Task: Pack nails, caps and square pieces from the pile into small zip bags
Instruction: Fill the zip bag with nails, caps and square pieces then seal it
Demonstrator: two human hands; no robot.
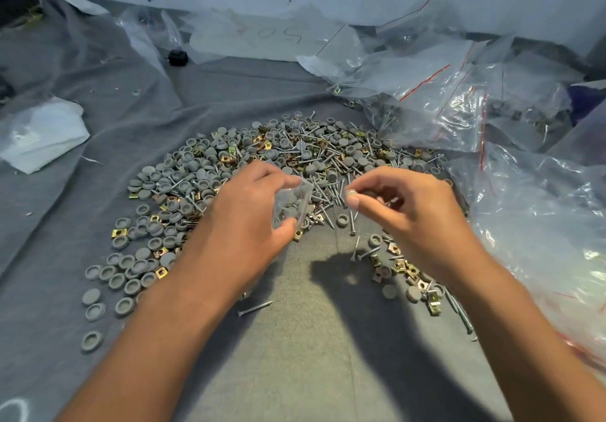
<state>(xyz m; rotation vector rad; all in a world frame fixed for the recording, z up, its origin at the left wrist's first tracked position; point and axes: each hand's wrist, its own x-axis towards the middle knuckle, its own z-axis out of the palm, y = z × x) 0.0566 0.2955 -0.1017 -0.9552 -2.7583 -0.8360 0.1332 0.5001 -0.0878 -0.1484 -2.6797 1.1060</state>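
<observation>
Covering the whole surface under both hands, a grey cloth [295, 339] carries everything; whether a counter lies beneath it cannot be told. Beyond the right grip and off to its outer side lie large crumpled plastic bags [459, 109], some with red seal strips and a few parts inside. Just beyond and below both grips spreads the pile [278, 159] of grey caps [144, 269], nails [255, 307] and brass-coloured square pieces [118, 233], the caps trailing away to the outer side of the left grip. The left hand [249, 211] has thumb and fingers clamped on a small zip bag [292, 203], holding its mouth toward the right hand; a few grey parts already show through the plastic. The right hand [413, 211], close beside the bag but not touching it, has its thumb and forefinger pinched together on a small pale piece [352, 193], probably a cap, though it is too small to be sure. The step in hand looks like loading that bag. The next move calls for carrying the pinched piece across the short gap into the bag's mouth, which the left grip must keep spread, then releasing it inside.
</observation>
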